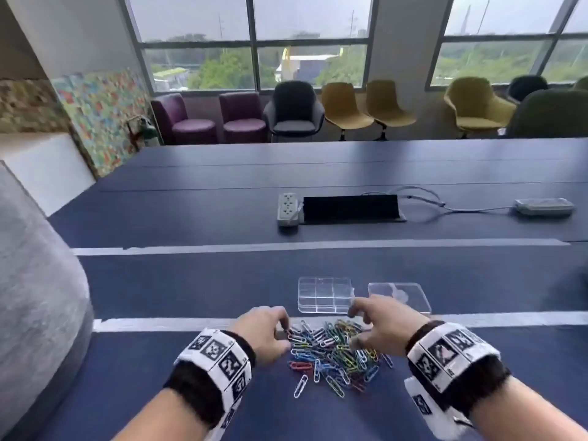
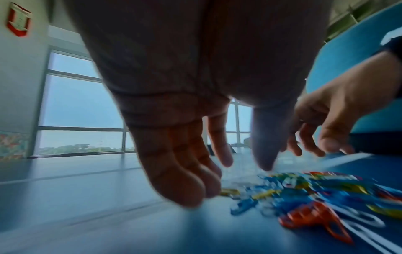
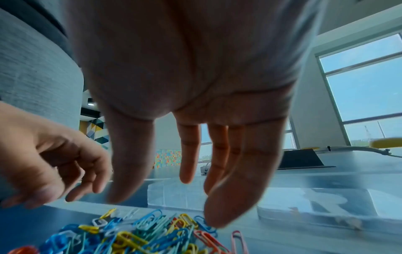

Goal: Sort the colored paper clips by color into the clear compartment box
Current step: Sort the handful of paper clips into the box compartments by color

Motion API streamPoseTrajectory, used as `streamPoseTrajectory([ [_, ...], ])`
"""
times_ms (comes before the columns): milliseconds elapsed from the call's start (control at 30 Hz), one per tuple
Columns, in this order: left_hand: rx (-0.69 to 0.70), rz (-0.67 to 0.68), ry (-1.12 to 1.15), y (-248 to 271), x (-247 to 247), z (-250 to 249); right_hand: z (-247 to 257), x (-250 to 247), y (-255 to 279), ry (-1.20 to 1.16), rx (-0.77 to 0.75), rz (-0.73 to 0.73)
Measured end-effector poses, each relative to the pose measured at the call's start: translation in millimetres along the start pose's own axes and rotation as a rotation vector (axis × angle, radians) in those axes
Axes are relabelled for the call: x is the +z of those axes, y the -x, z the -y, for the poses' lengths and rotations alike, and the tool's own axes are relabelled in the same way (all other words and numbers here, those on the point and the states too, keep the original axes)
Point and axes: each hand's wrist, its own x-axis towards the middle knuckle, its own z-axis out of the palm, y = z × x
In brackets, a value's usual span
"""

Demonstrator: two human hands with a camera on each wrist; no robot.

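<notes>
Low in the head view, the left hand (image 1: 265,332) and right hand (image 1: 378,326), fingers loosely spread and holding nothing, flank the paper clips (image 1: 334,354) heaped on the worktop (image 1: 191,281), apparently to pick colours for the empty compartment box (image 1: 324,295) just above.

Daylight from windows (image 1: 254,43); wrist views blurred.

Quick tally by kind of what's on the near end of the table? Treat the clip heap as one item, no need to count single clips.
Paper clip pile, mixed colours: 1
Clear compartment box, no clips visible inside: 1
Clear lid, lying right of the box: 1
Hands over the pile: 2, left hand and right hand
Total: 5
</notes>
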Motion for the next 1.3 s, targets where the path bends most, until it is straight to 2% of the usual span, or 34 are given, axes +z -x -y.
streamPoseTrajectory([
  [100,-0.037,0.147,-0.056,-1,12,-2,-7,9,6,0.021,0.070,0.096],
  [233,-0.055,0.191,-0.178,-8,29,-14,-9,31,7,0.114,0.055,0.121],
  [400,0.017,0.191,-0.094,-20,41,-31,5,41,-8,-0.006,-0.081,0.106],
  [600,-0.034,0.072,0.081,-25,52,-38,16,40,-15,-0.049,-0.095,0.025],
  [767,-0.102,0.009,0.350,-20,51,-37,24,39,-13,-0.051,-0.065,-0.056],
  [867,-0.168,0.002,0.604,-18,52,-33,26,32,-11,-0.062,-0.037,-0.073],
  [1033,-0.315,0.083,1.120,-13,49,-32,30,11,-6,-0.060,-0.046,-0.054],
  [1167,-0.437,0.123,1.578,-10,45,-34,41,-7,-4,-0.141,-0.115,-0.064],
  [1300,-0.393,0.195,1.852,-9,46,-34,56,-8,-6,-0.105,-0.201,-0.014],
])
